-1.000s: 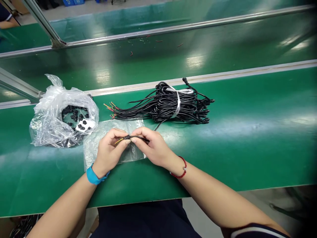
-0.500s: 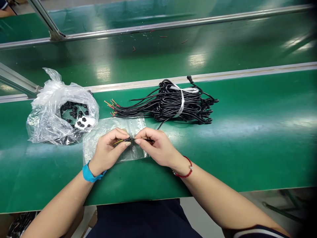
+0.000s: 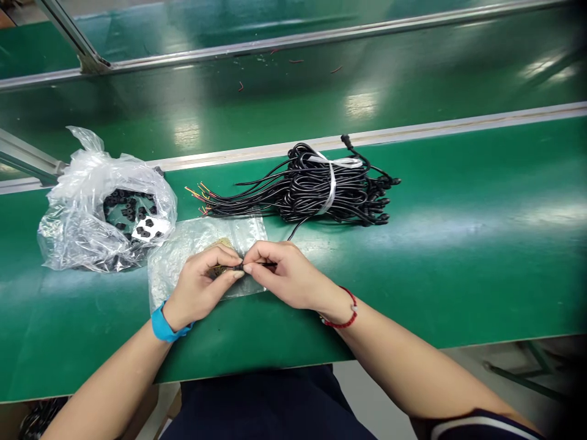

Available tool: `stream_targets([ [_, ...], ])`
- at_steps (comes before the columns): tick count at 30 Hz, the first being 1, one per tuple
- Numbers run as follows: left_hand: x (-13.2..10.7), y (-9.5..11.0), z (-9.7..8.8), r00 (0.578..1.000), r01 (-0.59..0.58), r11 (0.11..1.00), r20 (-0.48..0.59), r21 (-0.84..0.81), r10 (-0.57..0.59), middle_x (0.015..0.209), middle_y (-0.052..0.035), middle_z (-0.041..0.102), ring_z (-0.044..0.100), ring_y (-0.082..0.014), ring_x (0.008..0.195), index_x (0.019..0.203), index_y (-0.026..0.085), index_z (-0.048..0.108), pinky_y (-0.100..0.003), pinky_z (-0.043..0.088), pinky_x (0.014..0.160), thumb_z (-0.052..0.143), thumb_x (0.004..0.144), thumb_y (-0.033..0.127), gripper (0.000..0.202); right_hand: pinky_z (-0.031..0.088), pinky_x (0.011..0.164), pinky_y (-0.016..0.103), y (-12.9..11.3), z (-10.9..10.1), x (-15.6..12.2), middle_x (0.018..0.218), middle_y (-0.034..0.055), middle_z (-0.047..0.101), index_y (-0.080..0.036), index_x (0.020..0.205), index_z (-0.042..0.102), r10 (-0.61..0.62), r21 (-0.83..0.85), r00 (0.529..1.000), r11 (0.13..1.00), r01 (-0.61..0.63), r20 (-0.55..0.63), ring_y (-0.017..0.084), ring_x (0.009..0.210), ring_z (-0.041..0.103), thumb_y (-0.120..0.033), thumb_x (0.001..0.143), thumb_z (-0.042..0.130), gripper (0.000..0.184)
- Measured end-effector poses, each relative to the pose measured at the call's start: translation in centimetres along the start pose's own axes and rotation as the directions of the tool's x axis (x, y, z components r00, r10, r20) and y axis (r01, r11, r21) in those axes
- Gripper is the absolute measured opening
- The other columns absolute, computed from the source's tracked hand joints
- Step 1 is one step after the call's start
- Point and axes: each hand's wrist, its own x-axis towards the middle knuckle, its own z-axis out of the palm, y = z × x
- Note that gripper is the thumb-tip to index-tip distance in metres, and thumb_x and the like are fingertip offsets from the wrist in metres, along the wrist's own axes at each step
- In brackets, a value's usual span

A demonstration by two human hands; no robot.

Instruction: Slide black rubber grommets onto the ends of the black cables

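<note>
My left hand [image 3: 199,284] pinches a small black part [image 3: 238,267] between thumb and fingertips, mostly covered by them. Yellow wire ends show faintly under its fingers. Right beside it, my right hand [image 3: 291,278] is closed on a black cable [image 3: 270,264], the fingertips of both hands almost touching. Both hands are above a flat clear plastic bag [image 3: 167,253]. Behind them lies a bundle of black cables [image 3: 302,195] tied with a white strip, its bare coloured wire ends [image 3: 202,194] to the left and black connectors [image 3: 380,218] to the right.
On the left, an open clear bag [image 3: 76,214] holds several small black parts [image 3: 129,209] and a white label [image 3: 145,228]. A metal rail [image 3: 413,127] runs behind the green table [image 3: 458,244]. Red wire scraps [image 3: 337,69] lie beyond it, near a metal post [image 3: 73,33].
My right fingertips have slid left along the cable, up against my left fingertips and the small black part. The whole view has shifted slightly.
</note>
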Motion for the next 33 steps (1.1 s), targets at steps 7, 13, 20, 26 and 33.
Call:
stream_targets([
  [7,0.1,0.2,-0.8,0.995,0.094,0.990,0.006,0.105,-0.095,0.094,-0.0028,0.062,0.060,-0.0133,0.086,0.102,0.022,0.058,-0.025,0.049,0.076,0.065,0.082,0.017,0.022,0.036,0.058,0.019,0.2,0.3,0.2,0.069,-0.0038,0.060,-0.018,0.082,0.060,-0.154,-0.215,0.984,0.968,0.132,-0.091,0.006,0.058,0.049,-0.017,0.087,0.052,0.009],
  [13,0.0,1.1,-1.8,0.988,0.145,0.973,0.020,0.180,-0.151,0.082,0.0000,0.060,0.057,-0.0114,0.075,0.094,0.021,0.058,-0.023,0.047,0.068,0.063,0.085,0.026,0.012,0.039,0.058,0.020,0.5,0.2,0.1,0.071,-0.0016,0.064,-0.017,0.084,0.060,-0.372,-0.346,0.919,0.886,0.310,-0.130,0.007,0.057,0.051,-0.018,0.088,0.054,0.007],
  [20,-0.2,1.5,-0.9,0.988,-0.157,0.872,0.067,0.463,0.141,0.083,-0.0025,0.065,0.059,-0.0128,0.076,0.093,0.018,0.060,-0.024,0.047,0.068,0.061,0.086,0.018,0.007,0.040,0.059,0.019,0.2,0.0,-0.1,0.069,-0.0025,0.063,-0.018,0.081,0.061,-0.240,-0.224,0.969,0.949,0.223,-0.051,0.007,0.060,0.054,-0.022,0.091,0.052,0.013],
  [26,-0.2,1.1,-0.7,0.949,-0.313,0.783,0.149,0.538,0.278,0.083,-0.0042,0.066,0.059,-0.0143,0.075,0.095,0.018,0.058,-0.027,0.048,0.068,0.056,0.088,0.016,0.008,0.038,0.052,0.018,0.0,-0.6,0.3,0.059,-0.0051,0.055,-0.017,0.075,0.058,0.023,-0.006,0.992,1.000,-0.022,0.121,0.006,0.052,0.047,-0.027,0.091,0.051,0.020],
  [33,-0.8,1.4,-0.5,0.933,-0.178,0.858,0.359,0.483,-0.009,0.080,-0.0026,0.061,0.056,-0.0153,0.073,0.089,0.018,0.055,-0.028,0.046,0.066,0.055,0.089,0.024,0.005,0.041,0.061,0.021,-0.2,-2.4,0.0,0.070,-0.0021,0.064,-0.018,0.086,0.065,-0.101,-0.267,0.959,0.948,0.173,0.264,0.009,0.063,0.055,-0.021,0.088,0.055,0.011],
])
